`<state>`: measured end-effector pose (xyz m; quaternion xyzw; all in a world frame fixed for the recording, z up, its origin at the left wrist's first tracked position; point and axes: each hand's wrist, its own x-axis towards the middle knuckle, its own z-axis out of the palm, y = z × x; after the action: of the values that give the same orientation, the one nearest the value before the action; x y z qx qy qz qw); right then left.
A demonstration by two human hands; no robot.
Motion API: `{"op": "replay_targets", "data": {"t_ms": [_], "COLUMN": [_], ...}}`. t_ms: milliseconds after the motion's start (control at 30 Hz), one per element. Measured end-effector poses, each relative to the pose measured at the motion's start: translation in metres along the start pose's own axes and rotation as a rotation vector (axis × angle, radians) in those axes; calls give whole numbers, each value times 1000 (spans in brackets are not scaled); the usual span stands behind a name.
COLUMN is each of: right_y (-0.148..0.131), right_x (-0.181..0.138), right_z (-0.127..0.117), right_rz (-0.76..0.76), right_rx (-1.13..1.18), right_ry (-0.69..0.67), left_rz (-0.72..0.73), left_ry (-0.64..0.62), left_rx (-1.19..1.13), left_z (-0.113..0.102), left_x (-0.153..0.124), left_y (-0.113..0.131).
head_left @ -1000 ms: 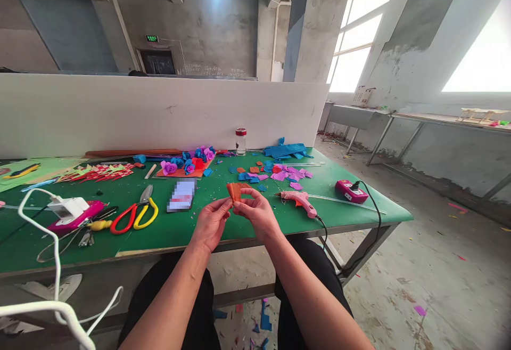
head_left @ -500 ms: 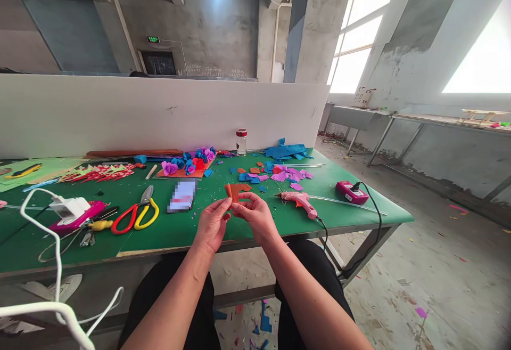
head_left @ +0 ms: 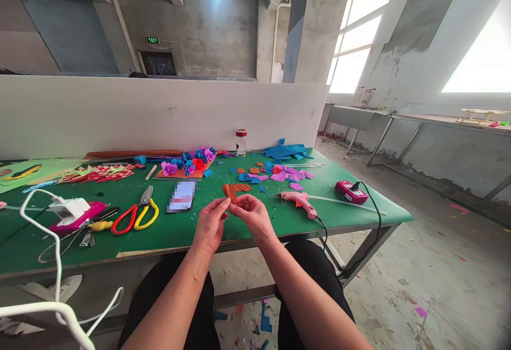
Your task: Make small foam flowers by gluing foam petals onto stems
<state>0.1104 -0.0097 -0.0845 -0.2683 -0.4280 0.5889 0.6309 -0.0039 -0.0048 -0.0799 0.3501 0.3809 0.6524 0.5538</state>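
Both of my hands pinch a small orange piece of crepe paper (head_left: 232,190) just above the near edge of the green table (head_left: 279,222). My left hand (head_left: 211,224) grips it from the left with thumb and fingers closed. My right hand (head_left: 250,217) holds it from the right, fingers curled around its lower end. The upper part of the paper sticks out above my fingertips, partly rolled.
A pink glue gun (head_left: 299,201) lies to the right of my hands, its cable running to a pink box (head_left: 351,191). Red and yellow scissors (head_left: 136,214), a phone (head_left: 182,195), paper flowers (head_left: 191,161), cut paper scraps (head_left: 275,174) and a glass jar (head_left: 240,141) lie farther back.
My hands have stayed in place while working the orange paper; it now looks smaller and more tightly rolled, with less sticking out above my fingers.
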Motion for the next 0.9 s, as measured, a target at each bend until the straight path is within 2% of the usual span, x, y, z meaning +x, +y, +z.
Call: {"op": "replay_targets", "data": {"t_ms": [200, 567, 900], "right_y": [5, 8, 1], "right_x": [0, -2, -5], "right_z": [3, 4, 10], "right_rz": [-42, -19, 16], "right_rx": [-23, -35, -23], "right_ry": [11, 29, 35], "left_rz": [-2, -12, 14], "left_ry": [-16, -25, -30], "left_rx": [-46, -62, -74], "left_z": [0, 2, 5], "left_x": [0, -2, -4], "left_y": [-1, 2, 1]}}
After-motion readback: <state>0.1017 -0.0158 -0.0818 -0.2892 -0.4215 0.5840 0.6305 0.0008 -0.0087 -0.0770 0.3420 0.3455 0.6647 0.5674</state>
